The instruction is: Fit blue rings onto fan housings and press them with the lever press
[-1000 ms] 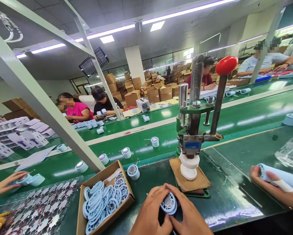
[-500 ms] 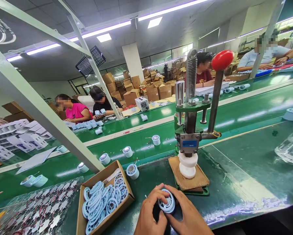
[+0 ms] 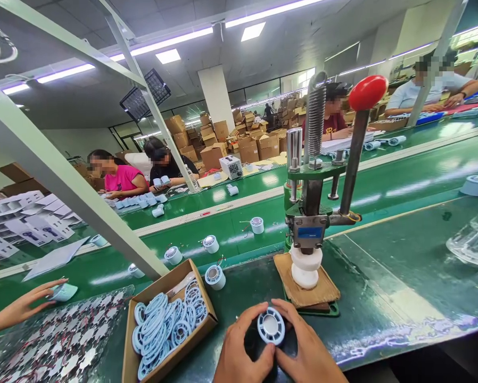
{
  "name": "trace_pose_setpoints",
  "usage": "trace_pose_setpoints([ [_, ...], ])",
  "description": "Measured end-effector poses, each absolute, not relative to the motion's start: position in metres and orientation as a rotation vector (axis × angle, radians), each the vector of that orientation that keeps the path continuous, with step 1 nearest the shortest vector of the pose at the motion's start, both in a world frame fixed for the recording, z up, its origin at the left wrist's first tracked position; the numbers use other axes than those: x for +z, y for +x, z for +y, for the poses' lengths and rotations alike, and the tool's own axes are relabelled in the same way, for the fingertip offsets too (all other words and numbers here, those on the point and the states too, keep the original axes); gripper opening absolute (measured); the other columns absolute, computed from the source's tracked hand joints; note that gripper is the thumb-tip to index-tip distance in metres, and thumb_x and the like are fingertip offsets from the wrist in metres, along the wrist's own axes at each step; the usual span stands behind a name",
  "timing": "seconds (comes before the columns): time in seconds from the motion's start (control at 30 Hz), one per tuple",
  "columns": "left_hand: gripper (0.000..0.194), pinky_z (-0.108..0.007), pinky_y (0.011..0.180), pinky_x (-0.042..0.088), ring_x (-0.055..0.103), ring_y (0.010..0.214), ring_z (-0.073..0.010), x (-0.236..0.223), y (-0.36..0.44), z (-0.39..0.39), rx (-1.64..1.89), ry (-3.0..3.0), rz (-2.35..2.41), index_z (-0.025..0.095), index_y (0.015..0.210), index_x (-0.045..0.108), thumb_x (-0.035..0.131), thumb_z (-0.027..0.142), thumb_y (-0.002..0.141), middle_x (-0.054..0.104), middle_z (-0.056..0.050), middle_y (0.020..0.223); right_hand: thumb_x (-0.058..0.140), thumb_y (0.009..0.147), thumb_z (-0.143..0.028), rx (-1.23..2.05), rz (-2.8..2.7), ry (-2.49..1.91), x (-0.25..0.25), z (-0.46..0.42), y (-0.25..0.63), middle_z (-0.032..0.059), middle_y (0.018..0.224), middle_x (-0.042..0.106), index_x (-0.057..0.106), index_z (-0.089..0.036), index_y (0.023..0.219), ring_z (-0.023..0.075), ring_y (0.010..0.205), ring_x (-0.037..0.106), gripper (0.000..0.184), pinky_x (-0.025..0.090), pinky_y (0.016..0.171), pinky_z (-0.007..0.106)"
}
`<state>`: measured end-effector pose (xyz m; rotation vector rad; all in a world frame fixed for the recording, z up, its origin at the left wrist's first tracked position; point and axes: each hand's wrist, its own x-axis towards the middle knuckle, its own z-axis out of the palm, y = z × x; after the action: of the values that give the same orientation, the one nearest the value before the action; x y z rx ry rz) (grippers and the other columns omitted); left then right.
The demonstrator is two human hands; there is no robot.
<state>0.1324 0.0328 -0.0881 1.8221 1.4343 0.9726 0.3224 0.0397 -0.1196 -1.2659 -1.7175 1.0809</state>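
My left hand (image 3: 241, 348) and my right hand (image 3: 308, 348) grip a light blue round housing (image 3: 271, 325) between them, fingertips and thumbs on its rim. A slotted ring with a silver-white disc in the middle forms its top, which faces me. Left of my hands a cardboard box (image 3: 207, 331) holds many light blue slotted rings (image 3: 159, 330). A similar light blue housing (image 3: 215, 277) stands just beyond the box's corner. Beyond my right hand is a hand press (image 3: 308, 234) with a red-knobbed lever (image 3: 368, 93) and white round blocks (image 3: 306, 268) under its ram.
A co-worker's hand (image 3: 27, 306) touches a blue housing (image 3: 64, 292) at the left. Below it lies a plastic-covered tray (image 3: 79, 340) of silver parts with red wires. More housings stand on the green conveyor (image 3: 239, 234). A clear plastic object (image 3: 472, 244) lies at the right.
My left fingers have moved off the top of the housing to its rim, baring its silver-white middle. A co-worker's hand has reached in from the left to the blue housings there.
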Motion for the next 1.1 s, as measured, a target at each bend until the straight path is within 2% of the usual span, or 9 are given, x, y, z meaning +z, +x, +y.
trace_pose_setpoints([
  [0.1,0.062,-0.039,0.113,0.05,0.064,0.127,-0.0266,-0.091,0.129,0.033,0.924,1.811,1.424,0.031,0.133,0.066,0.069,0.02,0.072,0.068,-0.002,0.137,0.057,0.082,-0.028,1.091,-1.745,-1.3,-0.121,0.04,0.324,0.0142,0.153,0.049,0.039,-0.016,0.15,0.0266,0.142,0.049,0.072,0.039,0.122,0.044],
  [0.2,0.059,-0.039,0.113,0.05,0.063,0.129,-0.0262,-0.096,0.126,0.035,0.927,1.759,1.351,0.028,0.137,0.063,0.071,0.032,0.079,0.065,-0.004,0.142,0.056,0.084,-0.029,1.089,-1.768,-1.321,-0.12,0.04,0.324,0.0129,0.156,0.046,0.042,-0.017,0.151,0.0274,0.145,0.044,0.07,0.035,0.124,0.046],
  [0.33,0.058,-0.038,0.11,0.053,0.065,0.126,-0.0278,-0.102,0.128,0.035,0.971,1.722,1.331,0.025,0.134,0.066,0.076,0.047,0.081,0.068,-0.007,0.137,0.057,0.087,-0.029,1.098,-1.776,-1.303,-0.117,0.038,0.326,0.0113,0.155,0.047,0.044,-0.02,0.151,0.0266,0.145,0.045,0.066,0.036,0.124,0.046],
  [0.47,0.057,-0.038,0.109,0.054,0.066,0.125,-0.0287,-0.103,0.13,0.033,1.024,1.728,1.36,0.027,0.131,0.068,0.077,0.053,0.081,0.07,-0.007,0.134,0.059,0.09,-0.028,1.061,-1.8,-1.24,-0.119,0.038,0.328,0.0098,0.154,0.05,0.047,-0.024,0.151,0.0271,0.142,0.048,0.062,0.038,0.123,0.046],
  [0.67,0.057,-0.04,0.116,0.047,0.059,0.134,-0.0267,-0.086,0.122,0.037,0.833,1.754,1.282,0.029,0.14,0.061,0.073,0.048,0.087,0.062,-0.005,0.146,0.06,0.094,-0.033,0.976,-1.854,-1.218,-0.128,0.038,0.331,0.0099,0.151,0.054,0.051,-0.023,0.149,0.028,0.14,0.051,0.057,0.042,0.121,0.046],
  [0.83,0.061,-0.042,0.117,0.046,0.057,0.136,-0.0284,-0.089,0.126,0.031,0.865,1.755,1.325,0.032,0.146,0.056,0.069,0.051,0.09,0.058,-0.003,0.149,0.052,0.098,-0.03,0.879,-1.927,-1.225,-0.141,0.038,0.329,0.0099,0.156,0.048,0.041,-0.02,0.156,0.0264,0.143,0.048,0.059,0.041,0.122,0.045],
  [0.93,0.06,-0.041,0.118,0.044,0.054,0.139,-0.0272,-0.101,0.131,0.024,0.955,1.744,1.372,0.032,0.149,0.053,0.065,0.047,0.092,0.055,-0.002,0.152,0.047,0.1,-0.029,0.846,-1.972,-1.218,-0.143,0.037,0.328,0.0096,0.158,0.044,0.034,-0.02,0.159,0.0254,0.144,0.046,0.062,0.04,0.122,0.044],
  [1.0,0.06,-0.04,0.117,0.045,0.056,0.137,-0.0269,-0.106,0.134,0.023,0.978,1.709,1.406,0.027,0.147,0.055,0.066,0.042,0.09,0.058,-0.004,0.149,0.047,0.1,-0.031,0.85,-1.991,-1.236,-0.138,0.035,0.328,0.0097,0.159,0.043,0.033,-0.02,0.16,0.025,0.145,0.045,0.062,0.038,0.123,0.043],
  [1.1,0.063,-0.039,0.112,0.051,0.066,0.125,-0.0277,-0.107,0.14,0.03,0.983,1.652,1.432,0.022,0.137,0.066,0.075,0.032,0.075,0.07,-0.006,0.134,0.053,0.096,-0.028,0.891,-2.0,-1.279,-0.12,0.033,0.337,0.0066,0.161,0.04,0.034,-0.025,0.159,0.0256,0.148,0.04,0.067,0.037,0.124,0.044],
])
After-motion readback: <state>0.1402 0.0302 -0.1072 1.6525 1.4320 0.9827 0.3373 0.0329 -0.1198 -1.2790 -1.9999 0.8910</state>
